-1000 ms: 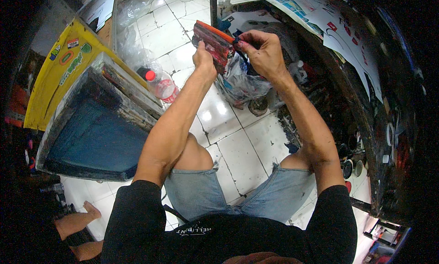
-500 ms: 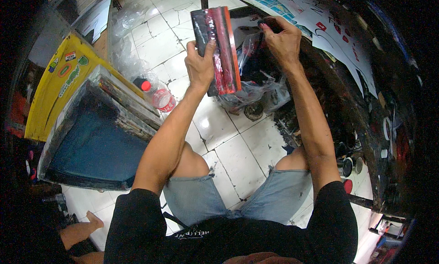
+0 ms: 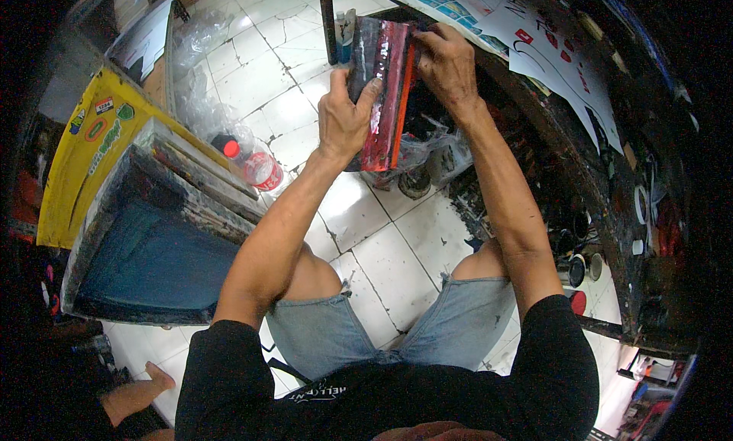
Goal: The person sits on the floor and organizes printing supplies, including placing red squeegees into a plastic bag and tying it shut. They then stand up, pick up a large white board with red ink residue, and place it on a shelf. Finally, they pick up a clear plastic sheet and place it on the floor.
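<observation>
My left hand (image 3: 347,120) is closed round a wide squeegee (image 3: 372,97), thumb on its near face. The squeegee is held upright, with a dark body, wet-looking red smears and an orange blade along its right side. At the top of that blade is my right hand (image 3: 449,67), fingers bent and pressed together against the edge. Whatever small thing those fingers pinch is hidden. Behind the squeegee lie crumpled clear plastic bags (image 3: 450,158).
To the left lean a framed blue screen (image 3: 160,242) and a yellow panel (image 3: 69,174) with stickers. A red-capped bottle (image 3: 263,170) lies beside them on white floor tiles. Printed sheets (image 3: 565,82) cover the bench at right. Another person's foot (image 3: 159,376) is at lower left.
The squeegee has moved right and slightly down in my left hand. My right hand has come left, from apart to touching the blade's top end.
</observation>
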### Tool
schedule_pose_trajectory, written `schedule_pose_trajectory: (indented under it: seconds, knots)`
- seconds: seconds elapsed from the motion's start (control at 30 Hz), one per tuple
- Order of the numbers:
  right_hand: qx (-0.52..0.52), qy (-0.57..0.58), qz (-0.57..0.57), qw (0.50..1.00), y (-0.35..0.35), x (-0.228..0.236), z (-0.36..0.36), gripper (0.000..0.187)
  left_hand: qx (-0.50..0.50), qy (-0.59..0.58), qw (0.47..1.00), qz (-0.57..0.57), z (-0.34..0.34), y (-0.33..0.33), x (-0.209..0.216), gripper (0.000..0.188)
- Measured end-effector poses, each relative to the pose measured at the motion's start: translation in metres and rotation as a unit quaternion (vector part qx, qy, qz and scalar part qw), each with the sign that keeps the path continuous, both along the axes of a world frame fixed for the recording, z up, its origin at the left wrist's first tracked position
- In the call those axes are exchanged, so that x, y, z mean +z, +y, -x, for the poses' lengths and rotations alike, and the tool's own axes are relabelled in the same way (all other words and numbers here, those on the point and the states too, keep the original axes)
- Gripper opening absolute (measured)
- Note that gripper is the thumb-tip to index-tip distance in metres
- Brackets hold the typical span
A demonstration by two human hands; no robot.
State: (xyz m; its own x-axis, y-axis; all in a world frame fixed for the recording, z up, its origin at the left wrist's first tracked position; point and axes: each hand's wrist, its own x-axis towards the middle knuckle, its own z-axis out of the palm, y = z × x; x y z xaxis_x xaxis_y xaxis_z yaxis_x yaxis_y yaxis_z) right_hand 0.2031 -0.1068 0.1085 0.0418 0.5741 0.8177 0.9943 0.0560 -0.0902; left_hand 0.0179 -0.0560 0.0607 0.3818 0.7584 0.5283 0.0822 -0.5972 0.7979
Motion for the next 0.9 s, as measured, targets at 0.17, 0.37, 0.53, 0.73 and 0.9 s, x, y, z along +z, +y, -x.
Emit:
schedule_pose_trajectory:
  seconds: [0.17,0.37,0.53,0.73,0.9]
  knots:
    - [0.056,-0.024,0.012,0.998,-0.001,-0.008,0.015,0.017,0.013,-0.048,0.999,0.012,-0.001,0.001,0.001,0.032]
    - [0.097,-0.018,0.078,0.992,0.0,-0.015,0.027,0.025,0.052,-0.094,0.993,0.046,0.0,0.008,-0.001,0.03]
    - [0.163,-0.019,0.08,0.983,0.0,-0.02,0.044,0.018,0.122,-0.123,0.982,0.076,0.002,0.027,-0.009,0.031]
    - [0.218,-0.033,0.14,0.965,-0.006,-0.019,0.056,0.025,0.206,-0.182,0.957,0.097,0.017,0.049,-0.006,0.034]
    - [0.207,-0.061,0.218,0.952,-0.012,-0.025,0.059,0.027,0.252,-0.246,0.925,0.145,0.03,0.069,-0.01,0.037]
